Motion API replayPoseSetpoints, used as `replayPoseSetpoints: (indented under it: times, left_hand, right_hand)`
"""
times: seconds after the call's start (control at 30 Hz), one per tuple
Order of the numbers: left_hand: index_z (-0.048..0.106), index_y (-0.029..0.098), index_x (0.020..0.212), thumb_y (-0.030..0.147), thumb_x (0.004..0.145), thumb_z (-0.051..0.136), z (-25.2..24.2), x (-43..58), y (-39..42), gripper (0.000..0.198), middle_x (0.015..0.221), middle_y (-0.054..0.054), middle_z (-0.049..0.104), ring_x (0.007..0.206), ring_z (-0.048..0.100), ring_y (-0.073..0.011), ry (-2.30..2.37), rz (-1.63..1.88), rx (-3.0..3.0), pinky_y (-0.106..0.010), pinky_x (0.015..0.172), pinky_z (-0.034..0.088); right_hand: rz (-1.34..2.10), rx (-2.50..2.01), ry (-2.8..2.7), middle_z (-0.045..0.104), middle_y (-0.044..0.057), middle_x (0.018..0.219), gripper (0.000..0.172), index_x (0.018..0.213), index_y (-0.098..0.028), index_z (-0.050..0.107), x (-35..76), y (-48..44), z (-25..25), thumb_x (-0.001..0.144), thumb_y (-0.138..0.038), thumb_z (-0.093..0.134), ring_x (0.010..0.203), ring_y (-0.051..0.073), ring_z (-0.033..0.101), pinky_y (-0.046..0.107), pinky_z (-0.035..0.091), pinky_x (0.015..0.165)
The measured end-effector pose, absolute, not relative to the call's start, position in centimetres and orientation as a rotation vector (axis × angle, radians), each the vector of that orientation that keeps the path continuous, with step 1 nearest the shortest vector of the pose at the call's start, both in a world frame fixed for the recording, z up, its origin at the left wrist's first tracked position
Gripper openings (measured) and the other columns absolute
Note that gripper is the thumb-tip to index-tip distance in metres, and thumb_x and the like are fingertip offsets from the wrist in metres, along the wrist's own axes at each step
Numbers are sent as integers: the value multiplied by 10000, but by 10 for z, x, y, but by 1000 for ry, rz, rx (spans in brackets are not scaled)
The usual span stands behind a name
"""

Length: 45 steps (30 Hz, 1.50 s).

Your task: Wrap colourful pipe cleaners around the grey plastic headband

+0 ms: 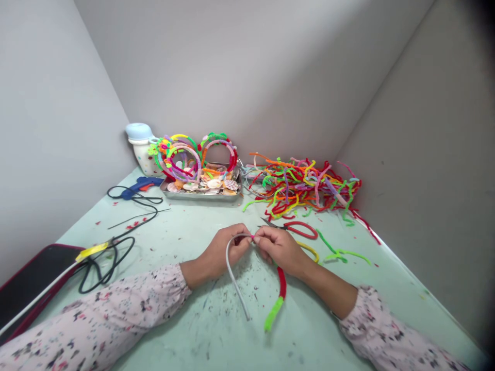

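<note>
Both hands hold a headband (236, 288) by the top of its arch. Its left arm is bare grey, while the right arm is wrapped in red and bright-green fuzzy pipe cleaner (282, 288). My left hand (228, 249) pinches the grey side between thumb and fingers. Close against it, my right hand (281, 250) is closed at the wrapped side. A small bit of pink shows between the fingertips. Just beyond the right hand lie red-handled scissors (302, 230), and a yellow curved piece (310, 251) is partly hidden behind that hand.
A metal tray (201, 196) holds shells and several decorated headbands (184, 159). Right of it is a heap of coloured pipe cleaners (305, 185). A blue glue gun (141, 186), black cable (101, 275), white bottle with blue lid (143, 149) and dark red-edged object (36, 278) are left.
</note>
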<state>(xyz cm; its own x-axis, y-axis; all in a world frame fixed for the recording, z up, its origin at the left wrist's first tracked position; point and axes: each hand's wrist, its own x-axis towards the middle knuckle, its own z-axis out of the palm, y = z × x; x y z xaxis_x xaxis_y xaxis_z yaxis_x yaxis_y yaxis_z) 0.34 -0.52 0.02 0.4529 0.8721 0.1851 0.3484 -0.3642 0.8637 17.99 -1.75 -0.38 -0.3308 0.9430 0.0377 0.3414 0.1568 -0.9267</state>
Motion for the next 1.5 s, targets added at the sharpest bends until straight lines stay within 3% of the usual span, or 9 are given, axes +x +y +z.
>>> replayPoseSetpoints:
  times: [0.17, 0.7, 1.1, 1.5]
  left_hand:
    - [593, 137, 788, 226, 781, 479, 4, 3, -5, 144, 655, 6, 542, 598, 450, -105, 1026, 863, 1903, -196, 556, 345]
    - [575, 148, 749, 155, 747, 470, -4, 3, -4, 106, 619, 27, 505, 583, 428, -92, 1016, 902, 1907, -182, 543, 334]
    - [563, 135, 739, 185, 768, 473, -2, 3, -5, 107, 610, 35, 466, 568, 396, -82, 982, 824, 1892, -176, 523, 315]
    - [585, 142, 789, 162, 775, 483, -7, 2, -3, 105, 675, 14, 545, 633, 470, -95, 959, 879, 1970, -187, 580, 373]
  right_hand:
    - [1239, -1203, -1704, 505, -49, 506, 189, 745, -178, 535, 180, -16, -6, 846, -315, 453, 412, 86, 453, 196, 375, 429]
    - [1386, -1164, -1690, 509, -42, 509, 174, 738, -168, 530, 184, -15, -6, 832, -292, 452, 405, 82, 437, 195, 357, 422]
    - [1128, -1230, -1897, 534, -32, 521, 228, 695, -169, 538, 182, -19, 0, 861, -286, 434, 443, 83, 448, 192, 352, 454]
    - [1377, -1164, -1761, 500, -38, 499, 205, 678, -174, 507, 185, -14, -3, 848, -258, 432, 419, 84, 429, 198, 346, 437]
